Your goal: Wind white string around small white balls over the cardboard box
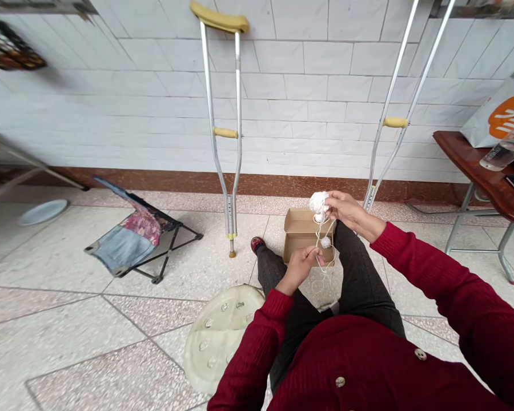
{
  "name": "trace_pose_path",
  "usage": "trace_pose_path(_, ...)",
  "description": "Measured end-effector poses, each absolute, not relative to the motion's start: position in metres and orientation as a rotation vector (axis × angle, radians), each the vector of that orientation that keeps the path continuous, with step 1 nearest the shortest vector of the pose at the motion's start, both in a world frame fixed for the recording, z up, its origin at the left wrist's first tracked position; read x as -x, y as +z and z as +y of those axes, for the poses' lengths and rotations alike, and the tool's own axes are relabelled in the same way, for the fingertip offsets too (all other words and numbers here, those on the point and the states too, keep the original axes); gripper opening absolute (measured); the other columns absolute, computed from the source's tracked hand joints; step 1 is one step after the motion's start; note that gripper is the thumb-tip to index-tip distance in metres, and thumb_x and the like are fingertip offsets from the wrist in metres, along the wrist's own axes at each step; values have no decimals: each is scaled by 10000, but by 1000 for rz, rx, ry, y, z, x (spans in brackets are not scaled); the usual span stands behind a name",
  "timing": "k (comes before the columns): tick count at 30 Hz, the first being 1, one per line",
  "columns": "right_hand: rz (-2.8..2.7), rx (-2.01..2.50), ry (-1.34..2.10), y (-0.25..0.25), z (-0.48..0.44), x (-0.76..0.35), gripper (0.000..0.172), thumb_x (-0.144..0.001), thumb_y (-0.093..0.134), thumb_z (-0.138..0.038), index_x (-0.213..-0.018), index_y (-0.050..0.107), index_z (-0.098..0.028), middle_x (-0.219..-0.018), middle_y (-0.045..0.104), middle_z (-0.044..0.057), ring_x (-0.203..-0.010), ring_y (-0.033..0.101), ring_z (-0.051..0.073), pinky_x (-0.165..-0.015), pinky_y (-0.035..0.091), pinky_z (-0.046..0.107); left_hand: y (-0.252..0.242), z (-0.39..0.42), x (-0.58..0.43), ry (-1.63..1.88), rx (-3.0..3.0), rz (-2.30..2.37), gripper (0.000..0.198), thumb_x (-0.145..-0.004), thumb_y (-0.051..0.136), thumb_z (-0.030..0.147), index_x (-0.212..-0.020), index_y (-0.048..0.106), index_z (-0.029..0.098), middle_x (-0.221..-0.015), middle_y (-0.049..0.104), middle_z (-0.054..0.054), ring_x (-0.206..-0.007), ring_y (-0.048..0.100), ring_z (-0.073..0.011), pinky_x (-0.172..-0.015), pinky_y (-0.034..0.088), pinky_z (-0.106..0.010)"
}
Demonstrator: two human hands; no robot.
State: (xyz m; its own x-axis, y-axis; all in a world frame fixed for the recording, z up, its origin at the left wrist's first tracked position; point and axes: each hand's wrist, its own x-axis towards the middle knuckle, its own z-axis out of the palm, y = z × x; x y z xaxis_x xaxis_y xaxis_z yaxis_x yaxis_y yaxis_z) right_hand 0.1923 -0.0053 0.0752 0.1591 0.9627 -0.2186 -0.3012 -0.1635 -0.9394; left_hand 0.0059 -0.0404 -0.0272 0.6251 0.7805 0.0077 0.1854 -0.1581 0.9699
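Over by the tiled wall, a seated person in a red ribbed sweater (pixel 368 365) works with both bare hands above their dark trousers (pixel 360 268). The right hand (pixel 346 210) is raised and closed narrowly around a wad of white yarn (pixel 319 201), its fingers (pixel 336 200) curled against it. The left hand (pixel 298 267) sits lower, its fingers drawn in tight on a strand of white yarn (pixel 319 231), though the pinch itself is partly hidden. That strand falls in loose loops between the hands, with a small white ball (pixel 325 242) hanging on it, in front of an open cardboard box (pixel 302 228) on the terrazzo floor (pixel 55 268). A metal crutch (pixel 223 131) stands upright by the wall ahead, and a second crutch (pixel 394 103) leans to the right, near a wooden table (pixel 458 142) holding a plastic bottle (pixel 503 149) and a paper bag (pixel 501 108); a folding stool (pixel 131 234) sits to the left
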Motion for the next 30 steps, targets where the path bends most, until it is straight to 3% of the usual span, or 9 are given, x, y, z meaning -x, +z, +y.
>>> trace_pose_path(3,-810,1201,1462,71,-37,-181,165,-682,671,-131,-837,620,-158,-577,628,-3,-401,502,66,-305,359,125,-39,-13,-5,658,-1872,945,389,-899,434,394,-666,651,171,-682,692,-28,-692,609,-186,-721,461,-299)
trace_pose_path(7,-827,1193,1637,52,-80,-159,246,-680,679,-138,-921,637,-168,-692,672,9,-464,561,76,-379,469,150,-22,31,-11,669,-2078,970,320,-865,464,319,-660,652,161,-661,660,-29,-658,584,-185,-670,445,-280)
trace_pose_path(12,-750,1289,1636,14,-86,-153,282,-658,681,-96,-922,617,-171,-737,683,5,-522,624,105,-461,560,212,27,58,-16,641,-2523,917,258,-869,458,216,-734,678,203,-726,674,-47,-738,593,-200,-929,402,-346)
trace_pose_path(15,-643,1368,1453,0,-57,-165,221,-655,679,-74,-836,581,-155,-669,652,-6,-482,603,98,-438,549,207,46,46,-19,620,-2635,938,254,-865,483,219,-687,663,198,-674,656,-69,-732,594,-223,-928,392,-371)
trace_pose_path(20,-552,1265,1216,8,-10,-182,212,-656,683,-81,-813,563,-158,-677,646,-12,-495,599,85,-464,543,189,43,4,-21,472,-2304,866,311,-878,471,257,-614,622,188,-608,652,-27,-608,586,-177,-684,425,-287)
trace_pose_path(23,-590,1164,1202,22,-4,-182,232,-636,713,-111,-816,576,-163,-718,659,-3,-504,592,82,-470,533,192,34,-11,-17,520,-1977,791,369,-915,428,312,-632,618,171,-647,688,-11,-649,614,-158,-721,440,-268)
trace_pose_path(27,-637,1121,1262,26,-9,-178,190,-633,716,-153,-777,591,-154,-733,658,14,-499,570,71,-454,493,176,32,-23,-13,608,-1694,667,311,-930,435,359,-798,629,155,-647,693,-9,-708,650,-164,-821,455,-291)
trace_pose_path(30,-637,1176,1177,17,-9,-174,242,-615,702,-159,-823,579,-159,-764,644,-1,-489,566,67,-441,481,179,41,-31,-18,645,-1568,573,290,-932,447,362,-803,605,156,-586,660,-1,-684,660,-165,-818,469,-302)
